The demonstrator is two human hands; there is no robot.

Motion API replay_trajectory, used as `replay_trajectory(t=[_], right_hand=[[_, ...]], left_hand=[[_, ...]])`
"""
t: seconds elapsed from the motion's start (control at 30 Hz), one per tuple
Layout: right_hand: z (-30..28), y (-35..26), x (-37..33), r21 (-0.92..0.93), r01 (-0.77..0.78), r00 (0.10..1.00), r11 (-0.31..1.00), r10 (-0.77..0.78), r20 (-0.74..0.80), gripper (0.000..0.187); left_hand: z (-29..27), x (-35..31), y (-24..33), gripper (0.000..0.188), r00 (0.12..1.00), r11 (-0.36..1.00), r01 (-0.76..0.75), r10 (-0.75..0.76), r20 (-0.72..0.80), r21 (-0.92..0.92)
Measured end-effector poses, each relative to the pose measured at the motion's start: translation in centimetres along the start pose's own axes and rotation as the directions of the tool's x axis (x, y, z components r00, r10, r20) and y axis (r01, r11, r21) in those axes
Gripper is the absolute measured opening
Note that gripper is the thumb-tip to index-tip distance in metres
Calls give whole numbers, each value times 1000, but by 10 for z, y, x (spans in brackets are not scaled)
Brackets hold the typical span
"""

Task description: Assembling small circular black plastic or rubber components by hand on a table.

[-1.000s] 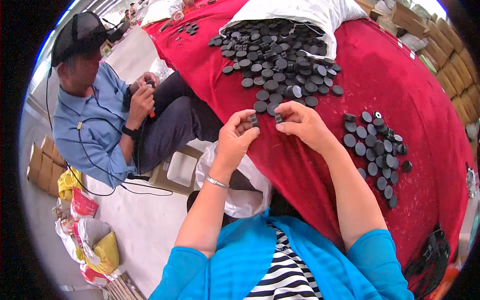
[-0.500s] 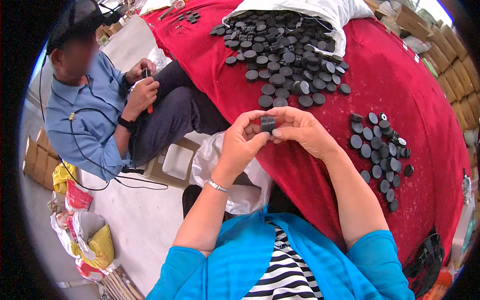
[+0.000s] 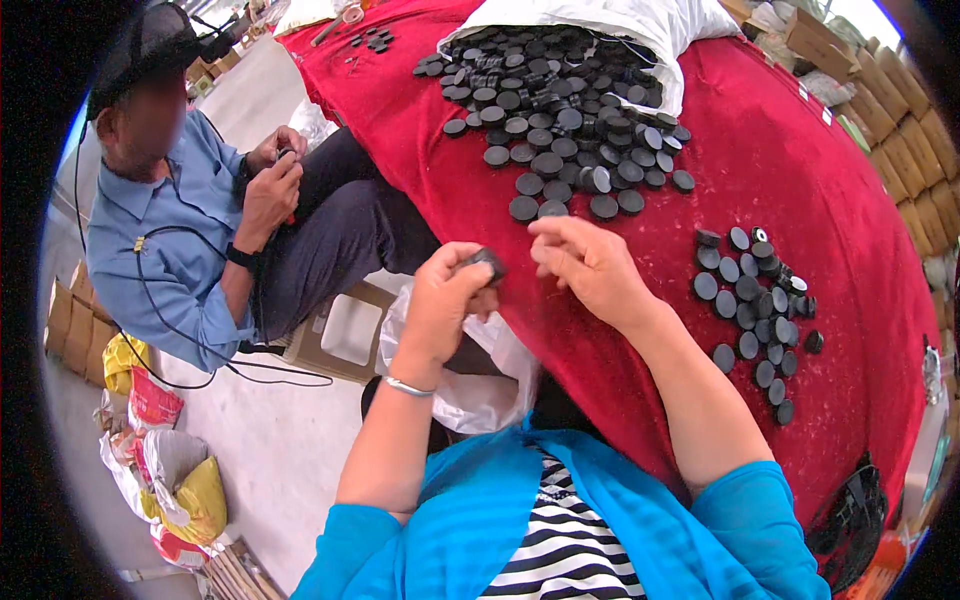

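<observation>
My left hand (image 3: 452,300) is closed around a round black cap-like piece (image 3: 487,262), whose end shows between thumb and fingers. It hangs beside the near edge of the red cloth. My right hand (image 3: 588,268) is apart from it, over the cloth, its fingers loosely bent and slightly blurred, with nothing visible in them. Beyond my hands lies a large heap of similar black round pieces (image 3: 545,165), spilling from a white sack (image 3: 690,45). To the right of my right hand is a smaller group of black pieces (image 3: 765,300), a few showing white parts.
At the left, a seated person in a blue shirt (image 3: 160,260) works on a small item with both hands. A cardboard box (image 3: 310,345) and a white plastic bag (image 3: 510,370) are below the table edge. Filled bags (image 3: 190,490) lie on the floor; stacked cartons (image 3: 900,140) line the right.
My hands have separated. The left moved left and down with the black piece; the right let go of it and stayed over the cloth.
</observation>
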State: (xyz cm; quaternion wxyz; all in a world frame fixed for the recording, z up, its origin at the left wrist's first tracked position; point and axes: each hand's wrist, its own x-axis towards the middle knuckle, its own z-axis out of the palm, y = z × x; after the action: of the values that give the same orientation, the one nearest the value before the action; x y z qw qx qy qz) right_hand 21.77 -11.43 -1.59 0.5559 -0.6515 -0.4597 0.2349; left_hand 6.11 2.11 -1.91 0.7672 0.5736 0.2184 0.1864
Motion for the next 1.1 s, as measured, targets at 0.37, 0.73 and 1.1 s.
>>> replay_trajectory(t=[0.37,0.73,1.1], right_hand=[[-9,-5,7,-716,41,998,697,-68,-9,33],[-8,-1,8,-709,153,982,688,-184,33,29],[-5,-1,5,-697,141,986,703,-160,39,35]], left_hand=[[1,24,3,37,858,480,-311,514,25,820],[35,75,9,37,900,29,-349,289,326,937],[31,69,7,25,863,-16,-375,360,355,927]])
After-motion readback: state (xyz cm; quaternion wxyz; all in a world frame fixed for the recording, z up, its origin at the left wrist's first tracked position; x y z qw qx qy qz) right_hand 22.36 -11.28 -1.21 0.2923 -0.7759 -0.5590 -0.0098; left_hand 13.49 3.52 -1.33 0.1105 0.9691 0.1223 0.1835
